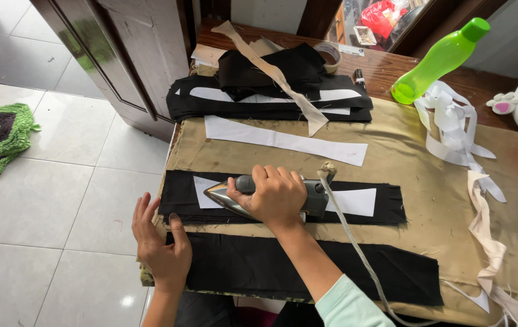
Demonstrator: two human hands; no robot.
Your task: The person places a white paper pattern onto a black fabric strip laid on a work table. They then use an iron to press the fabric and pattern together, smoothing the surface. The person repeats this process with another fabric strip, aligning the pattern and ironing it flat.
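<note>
Gripping a grey electric iron [271, 198] on a black fabric strip [386, 203], the right hand [277, 195] presses; the left hand [161, 245] lies open, seemingly flat, on the counter [428, 175] edge.

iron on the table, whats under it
The iron, gripped by the right hand, sits on a white shaped strip laid over black cloth. The strip's middle is hidden beneath the iron.
</note>
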